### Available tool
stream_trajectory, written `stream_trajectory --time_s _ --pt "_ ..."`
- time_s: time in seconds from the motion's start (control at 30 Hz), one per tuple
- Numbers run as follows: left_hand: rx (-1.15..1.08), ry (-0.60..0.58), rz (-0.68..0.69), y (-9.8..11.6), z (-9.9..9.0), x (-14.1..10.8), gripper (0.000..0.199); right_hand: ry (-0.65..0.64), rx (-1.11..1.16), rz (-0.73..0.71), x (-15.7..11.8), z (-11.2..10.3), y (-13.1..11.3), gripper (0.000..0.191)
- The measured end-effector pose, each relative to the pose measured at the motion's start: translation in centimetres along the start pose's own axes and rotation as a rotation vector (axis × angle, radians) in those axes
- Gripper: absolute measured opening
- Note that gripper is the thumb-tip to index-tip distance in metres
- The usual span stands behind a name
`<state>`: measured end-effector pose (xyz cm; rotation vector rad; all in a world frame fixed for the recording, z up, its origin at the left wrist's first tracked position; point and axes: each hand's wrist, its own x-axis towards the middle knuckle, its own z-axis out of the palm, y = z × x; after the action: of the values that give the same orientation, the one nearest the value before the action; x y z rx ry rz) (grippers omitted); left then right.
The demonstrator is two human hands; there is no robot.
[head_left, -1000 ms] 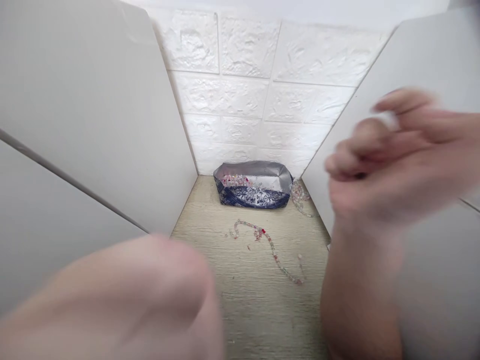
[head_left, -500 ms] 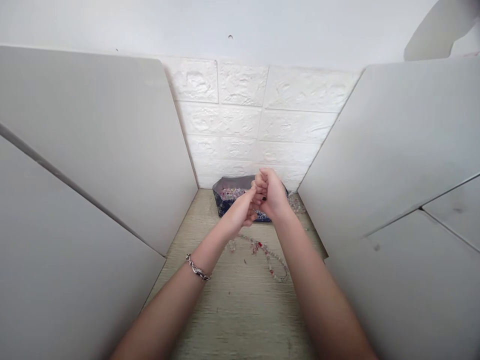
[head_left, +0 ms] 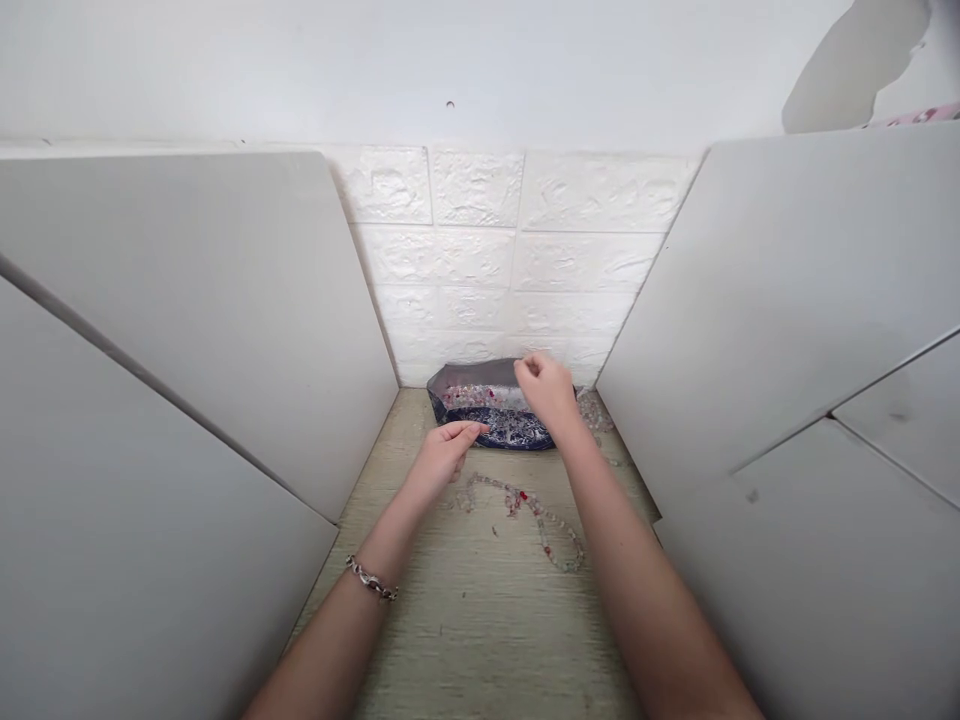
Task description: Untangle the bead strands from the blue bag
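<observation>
A dark blue patterned bag (head_left: pixel 480 410) with a silver lining lies open at the back of the wooden tabletop (head_left: pixel 480 620), with small beads inside. My right hand (head_left: pixel 547 392) hovers over the bag's right side, fingers curled together; I cannot tell if it holds a bead. My left hand (head_left: pixel 442 455) rests low in front of the bag, thumb and forefinger pinched together, a chain bracelet on its wrist. A strand of clear and red beads (head_left: pixel 532 510) lies on the table just right of the left hand.
Grey panels stand on the left (head_left: pixel 187 380) and right (head_left: pixel 787 350), leaving a narrow lane of table. A white brick-pattern wall (head_left: pixel 510 270) closes the back. More clear beads (head_left: pixel 596 412) lie by the bag's right end.
My hands, joined together in front of the bag half a second ago, have parted: the left dropped toward the table, the right moved over the bag.
</observation>
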<state>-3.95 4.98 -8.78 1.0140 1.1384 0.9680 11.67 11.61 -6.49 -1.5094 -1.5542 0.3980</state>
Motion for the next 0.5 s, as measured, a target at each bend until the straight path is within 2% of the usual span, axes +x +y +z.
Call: stream_trajectory --time_s 0.1,0.2,0.33,0.43,0.5 --pt "-0.012 0.057 0.067 -0.5 0.2 0.4 0.037 -0.15 -0.372 -0.188 0.0 1.0 0.7 0.021" --pt "-0.046 0.077 0.09 -0.9 0.1 0.9 0.037 -0.292 -0.562 -0.279 0.0 2.4 1.1 0.027" --pt "-0.12 0.111 0.182 -1.1 -0.3 1.5 0.029 -0.426 -0.673 -0.294 0.3 4.2 1.8 0.029" --pt "-0.154 0.116 0.284 -1.4 -0.3 2.0 0.021 -0.494 -0.665 -0.27 0.4 4.8 2.3 0.026" --pt "-0.139 0.124 0.304 -1.8 0.0 2.3 0.019 -0.51 -0.648 -0.272 0.4 5.0 2.6 0.024"
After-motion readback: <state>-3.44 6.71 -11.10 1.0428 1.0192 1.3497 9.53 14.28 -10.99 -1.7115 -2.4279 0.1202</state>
